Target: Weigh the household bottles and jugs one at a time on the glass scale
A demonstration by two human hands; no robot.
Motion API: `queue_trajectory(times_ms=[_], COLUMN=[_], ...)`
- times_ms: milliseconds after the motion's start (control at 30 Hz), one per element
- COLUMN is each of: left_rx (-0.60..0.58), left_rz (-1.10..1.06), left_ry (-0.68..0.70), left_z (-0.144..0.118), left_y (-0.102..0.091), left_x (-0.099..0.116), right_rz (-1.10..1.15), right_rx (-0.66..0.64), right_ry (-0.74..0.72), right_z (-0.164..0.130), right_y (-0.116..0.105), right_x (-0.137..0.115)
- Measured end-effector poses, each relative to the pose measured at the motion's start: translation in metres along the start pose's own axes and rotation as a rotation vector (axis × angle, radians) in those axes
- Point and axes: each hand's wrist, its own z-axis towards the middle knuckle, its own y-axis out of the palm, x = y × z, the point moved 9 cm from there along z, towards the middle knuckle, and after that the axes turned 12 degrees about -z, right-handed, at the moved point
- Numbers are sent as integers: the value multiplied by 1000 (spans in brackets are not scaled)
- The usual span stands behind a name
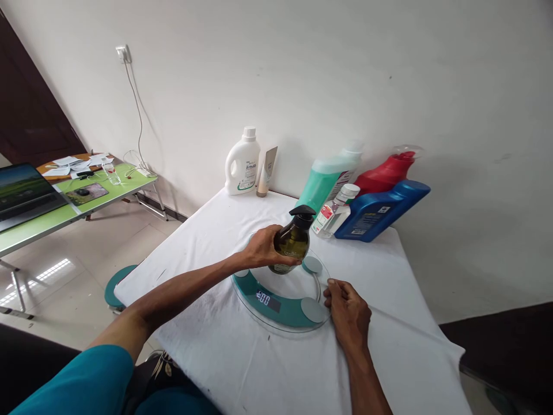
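Observation:
My left hand (pixel 264 248) is wrapped round a dark green pump bottle (pixel 294 239) with a black pump top. The bottle is upright, slightly tilted, above the middle of a round glass bathroom scale (pixel 276 308). Whether its base touches the glass I cannot tell. Lit digits that look like zeros show on the scale's display (pixel 268 300), set in a teal band. At the scale's right rim my right hand (pixel 349 311) is closed, its thumb and fingers pinched at the glass edge.
Against the wall lean a green-liquid bottle (pixel 322 181), a red bottle (pixel 382 173), a blue jug (pixel 380 212) and a small clear bottle (pixel 332 216). A white jug (pixel 242 164) and a tube (pixel 266 173) stand further left. A teal stool (pixel 116 285) is beside the white-covered table (pixel 199 334).

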Motion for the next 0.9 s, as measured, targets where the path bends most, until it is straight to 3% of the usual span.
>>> queue_trajectory(times_ms=[300,433,500,600,667,800,900], left_rx=[-48,-59,11,316,464,467,419], left_rz=[-69,-261,-353,-328,-287,-306,-320], left_ry=[-4,38,-12,-62,-95,-142,-144], left_z=[-8,-11,-10,-10,-12,-15,-15], left_y=[-1,-17,-37,-83,-103,-103,-95], left_x=[2,2,-15,-56,-86,-126,-132], right_rz=[-13,1,15,29,22,25,44], right_rx=[-20,-16,-12,-11,-12,-3,4], right_ry=[-7,-23,-29,-34,-42,-14,18], right_z=[3,3,3,4,5,6,7], right_y=[2,2,2,2,2,1,1], right_x=[2,3,3,2,1,1,1])
